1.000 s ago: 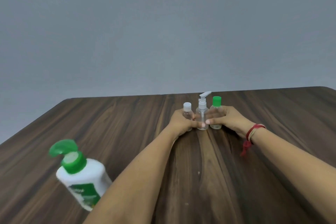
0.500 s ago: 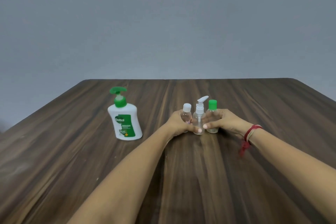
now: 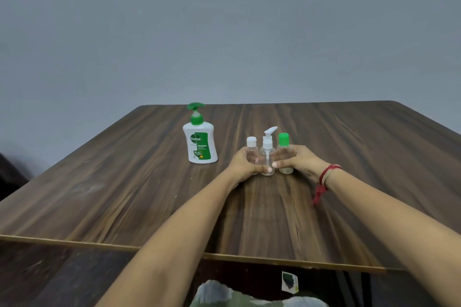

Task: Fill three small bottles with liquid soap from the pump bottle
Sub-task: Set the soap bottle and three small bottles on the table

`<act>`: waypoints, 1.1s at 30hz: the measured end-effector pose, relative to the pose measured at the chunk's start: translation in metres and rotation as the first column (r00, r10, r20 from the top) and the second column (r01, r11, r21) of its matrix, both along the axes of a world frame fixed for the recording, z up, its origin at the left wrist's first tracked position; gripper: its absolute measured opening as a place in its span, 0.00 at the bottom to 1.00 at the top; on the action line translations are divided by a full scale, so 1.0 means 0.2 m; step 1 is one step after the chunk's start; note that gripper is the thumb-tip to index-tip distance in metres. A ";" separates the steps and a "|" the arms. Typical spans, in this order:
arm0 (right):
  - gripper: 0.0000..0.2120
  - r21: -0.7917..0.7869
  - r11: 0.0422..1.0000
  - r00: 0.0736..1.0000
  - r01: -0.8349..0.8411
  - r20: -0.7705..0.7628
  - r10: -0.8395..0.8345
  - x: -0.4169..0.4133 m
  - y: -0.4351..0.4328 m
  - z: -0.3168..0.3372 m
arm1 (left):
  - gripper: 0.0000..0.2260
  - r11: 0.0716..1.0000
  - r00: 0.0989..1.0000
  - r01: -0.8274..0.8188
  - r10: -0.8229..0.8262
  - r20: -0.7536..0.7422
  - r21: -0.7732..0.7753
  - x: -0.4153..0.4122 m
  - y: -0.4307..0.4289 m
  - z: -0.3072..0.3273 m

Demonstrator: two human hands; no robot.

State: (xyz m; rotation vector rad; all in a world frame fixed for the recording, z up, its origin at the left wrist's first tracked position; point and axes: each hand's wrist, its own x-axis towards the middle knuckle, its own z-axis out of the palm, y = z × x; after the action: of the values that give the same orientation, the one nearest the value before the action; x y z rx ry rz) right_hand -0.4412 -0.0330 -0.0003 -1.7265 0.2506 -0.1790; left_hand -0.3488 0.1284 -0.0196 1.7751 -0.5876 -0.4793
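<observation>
Three small clear bottles stand close together on the wooden table (image 3: 124,182): a white-capped bottle (image 3: 251,149), a small pump-top bottle (image 3: 268,154) in the middle, and a green-capped bottle (image 3: 284,152). My left hand (image 3: 245,166) curls round the group from the left, its thumb at the middle bottle's base. From the right, my right hand (image 3: 296,161) wraps round the green-capped bottle, thumb reaching the middle one. The white soap pump bottle (image 3: 201,142) with a green pump stands upright to the left, apart from both hands.
The table's near edge (image 3: 74,243) crosses the lower view. A grey wall (image 3: 224,32) rises behind the table's far edge. A red thread band (image 3: 324,177) circles my right wrist.
The view has swung and tilted, bringing the soap pump bottle from the lower left corner toward the centre. Both hands stay cupped round the three small bottles.
</observation>
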 end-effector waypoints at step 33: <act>0.48 -0.218 0.905 0.931 0.366 0.095 -0.353 -0.13 -0.21 -0.05 | 0.29 0.983 0.965 -0.037 -0.012 0.264 0.180 0.07 0.30 -0.04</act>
State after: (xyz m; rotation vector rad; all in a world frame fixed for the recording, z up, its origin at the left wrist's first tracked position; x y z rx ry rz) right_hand -0.4671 -0.0758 -0.0096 -1.8924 0.5276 -0.5441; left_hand -0.3347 0.1891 -0.0278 2.0365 -0.7360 -0.2963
